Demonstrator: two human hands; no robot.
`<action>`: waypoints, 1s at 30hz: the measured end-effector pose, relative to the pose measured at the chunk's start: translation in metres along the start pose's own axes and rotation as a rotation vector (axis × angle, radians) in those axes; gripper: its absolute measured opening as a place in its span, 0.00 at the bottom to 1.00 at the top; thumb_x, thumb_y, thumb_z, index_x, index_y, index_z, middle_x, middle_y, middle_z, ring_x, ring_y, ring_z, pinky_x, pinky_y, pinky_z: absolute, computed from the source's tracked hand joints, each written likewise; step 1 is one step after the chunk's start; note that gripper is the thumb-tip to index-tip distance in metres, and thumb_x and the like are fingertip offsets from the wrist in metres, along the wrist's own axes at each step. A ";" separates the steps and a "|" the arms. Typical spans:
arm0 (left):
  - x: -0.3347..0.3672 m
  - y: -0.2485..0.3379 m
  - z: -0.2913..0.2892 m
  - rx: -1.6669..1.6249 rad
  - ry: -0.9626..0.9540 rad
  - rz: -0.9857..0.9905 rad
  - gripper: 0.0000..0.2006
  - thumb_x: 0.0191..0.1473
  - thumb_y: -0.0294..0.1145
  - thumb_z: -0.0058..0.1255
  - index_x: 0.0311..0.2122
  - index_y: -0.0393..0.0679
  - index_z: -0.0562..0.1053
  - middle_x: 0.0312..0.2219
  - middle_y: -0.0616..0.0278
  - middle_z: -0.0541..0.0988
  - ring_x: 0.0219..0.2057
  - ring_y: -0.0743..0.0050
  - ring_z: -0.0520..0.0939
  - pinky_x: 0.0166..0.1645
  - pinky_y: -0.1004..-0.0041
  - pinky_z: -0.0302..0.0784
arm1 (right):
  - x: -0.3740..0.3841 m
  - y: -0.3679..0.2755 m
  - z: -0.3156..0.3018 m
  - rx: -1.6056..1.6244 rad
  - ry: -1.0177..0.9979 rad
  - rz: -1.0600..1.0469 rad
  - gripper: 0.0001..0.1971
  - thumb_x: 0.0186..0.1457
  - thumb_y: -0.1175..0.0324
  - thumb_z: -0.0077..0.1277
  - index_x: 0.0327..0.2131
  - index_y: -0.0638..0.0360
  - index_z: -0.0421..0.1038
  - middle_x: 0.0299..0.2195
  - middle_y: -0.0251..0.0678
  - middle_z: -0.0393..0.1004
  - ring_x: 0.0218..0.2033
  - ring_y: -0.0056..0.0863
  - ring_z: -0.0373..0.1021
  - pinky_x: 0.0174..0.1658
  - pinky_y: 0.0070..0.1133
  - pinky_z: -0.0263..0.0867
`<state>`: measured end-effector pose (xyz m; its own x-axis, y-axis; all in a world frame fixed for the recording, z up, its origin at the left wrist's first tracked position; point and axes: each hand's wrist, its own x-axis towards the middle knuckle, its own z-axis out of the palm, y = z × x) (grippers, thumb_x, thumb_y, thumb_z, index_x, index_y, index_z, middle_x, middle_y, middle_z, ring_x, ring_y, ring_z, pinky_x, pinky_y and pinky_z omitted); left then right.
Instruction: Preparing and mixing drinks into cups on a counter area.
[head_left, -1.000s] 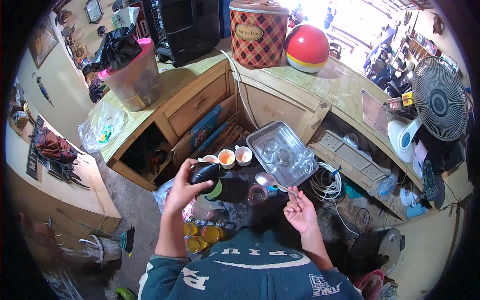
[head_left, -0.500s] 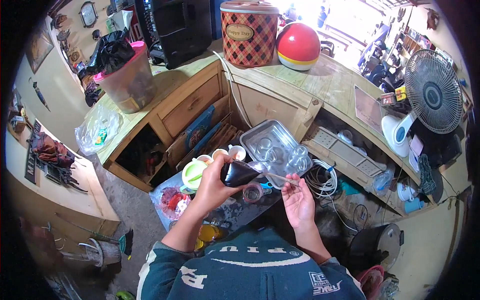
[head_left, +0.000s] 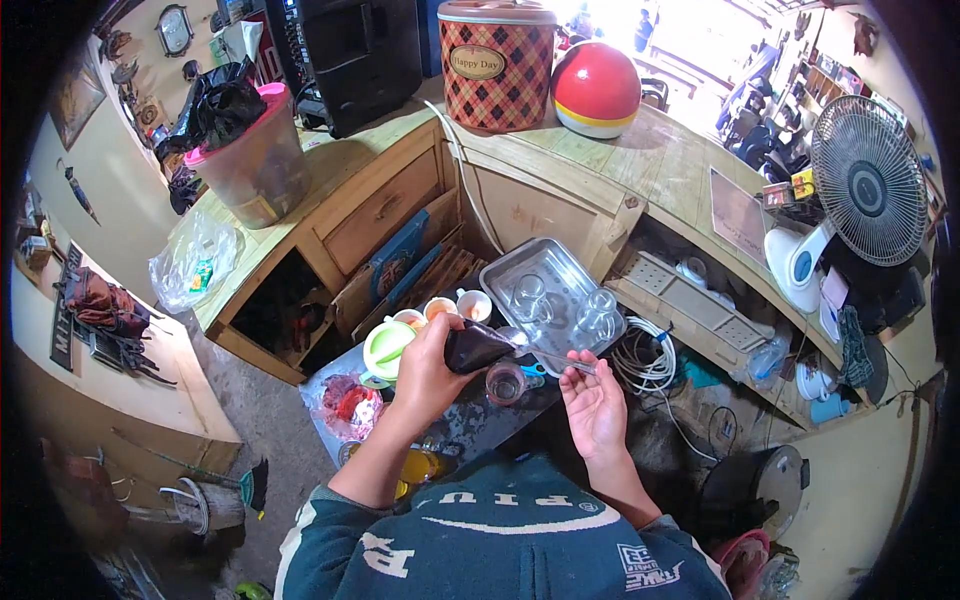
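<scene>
My left hand (head_left: 428, 378) is wrapped round a dark, shiny packet (head_left: 474, 349), tilted so its mouth points to the right. Between the fingertips of my right hand (head_left: 597, 410) is the handle of a spoon (head_left: 562, 358), whose bowl reaches the packet's mouth. What is inside the packet cannot be seen. Just below stands a clear drinking glass (head_left: 505, 384) on the low table (head_left: 490, 430). Left of the packet are a tub with a pale green lid (head_left: 389, 349) and several white cups, one of them a mug (head_left: 474, 304) with orange-brown contents.
Beyond my hands lies a metal tray (head_left: 497, 272) with several upturned-looking glasses (head_left: 597, 315). A coiled white cable (head_left: 645, 362) is right of it. Red and white plastic bags (head_left: 350, 405) and an orange-yellow container (head_left: 420, 465) sit near my left forearm. Wooden counters surround the table.
The spoon's handle slants a little more, and my right hand has shifted slightly left. My left hand still grips the packet in nearly the same place.
</scene>
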<state>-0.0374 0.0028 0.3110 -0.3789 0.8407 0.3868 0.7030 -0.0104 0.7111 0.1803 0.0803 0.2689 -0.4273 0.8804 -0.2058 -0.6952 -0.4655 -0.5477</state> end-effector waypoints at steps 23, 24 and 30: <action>0.001 -0.011 -0.006 0.119 0.071 -0.043 0.28 0.30 0.25 0.70 0.38 0.41 0.66 0.31 0.52 0.76 0.35 0.50 0.79 0.40 0.65 0.74 | 0.001 0.000 0.002 -0.046 -0.020 0.003 0.16 0.63 0.60 0.44 0.45 0.64 0.67 0.46 0.42 0.70 0.41 0.27 0.69 0.50 0.25 0.67; 0.000 -0.010 -0.006 0.104 0.068 -0.033 0.28 0.30 0.25 0.70 0.38 0.41 0.66 0.31 0.52 0.76 0.35 0.50 0.79 0.40 0.65 0.74 | 0.001 0.000 0.001 -0.029 -0.017 -0.004 0.16 0.63 0.61 0.44 0.45 0.66 0.68 0.45 0.43 0.71 0.41 0.28 0.69 0.50 0.25 0.67; -0.008 -0.001 -0.005 0.098 0.053 -0.002 0.27 0.31 0.26 0.70 0.38 0.41 0.66 0.31 0.51 0.76 0.36 0.50 0.79 0.40 0.65 0.74 | 0.002 0.001 0.000 -0.022 -0.013 -0.016 0.17 0.64 0.62 0.43 0.45 0.67 0.68 0.45 0.44 0.72 0.40 0.28 0.70 0.50 0.25 0.67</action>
<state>-0.0377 -0.0063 0.3102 -0.4099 0.8107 0.4181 0.7568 0.0464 0.6520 0.1789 0.0818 0.2682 -0.4243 0.8861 -0.1865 -0.6892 -0.4496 -0.5683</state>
